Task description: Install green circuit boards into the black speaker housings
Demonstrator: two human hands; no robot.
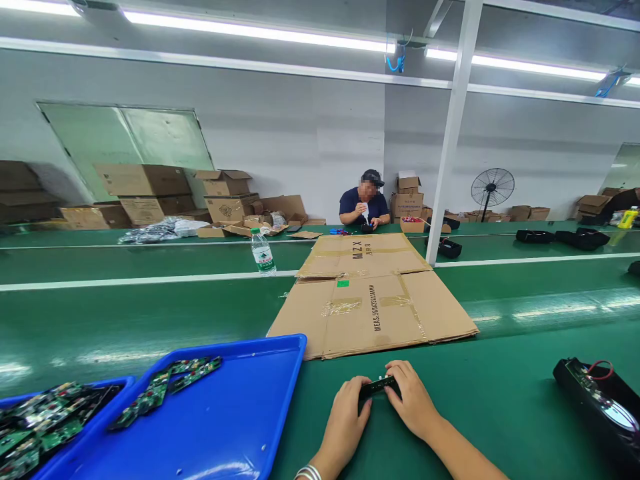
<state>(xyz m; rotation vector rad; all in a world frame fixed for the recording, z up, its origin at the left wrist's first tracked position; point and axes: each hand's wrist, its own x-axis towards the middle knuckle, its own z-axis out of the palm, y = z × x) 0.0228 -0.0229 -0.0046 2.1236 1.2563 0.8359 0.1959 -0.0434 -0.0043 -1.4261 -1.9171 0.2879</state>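
Between my two hands is a narrow dark circuit board [377,386] with small white parts on its upper edge, held just over the green bench. My left hand [345,417] pinches its left end between thumb and fingers. The right end is gripped by my right hand [411,400], the fingertips partly hiding the board. To the left, a blue tray [225,413] carries several green circuit boards [150,393] along its far left side. Another blue tray [127,383] at the left edge is heaped with more boards [45,420].
Flattened cardboard [360,313] lies beyond my hands, with a water bottle [263,252] to its left. A black housing [600,413] with a red wire sits at right. A white post [453,133] rises ahead. Across the bench a person [365,203] works, with cartons [150,190] behind.
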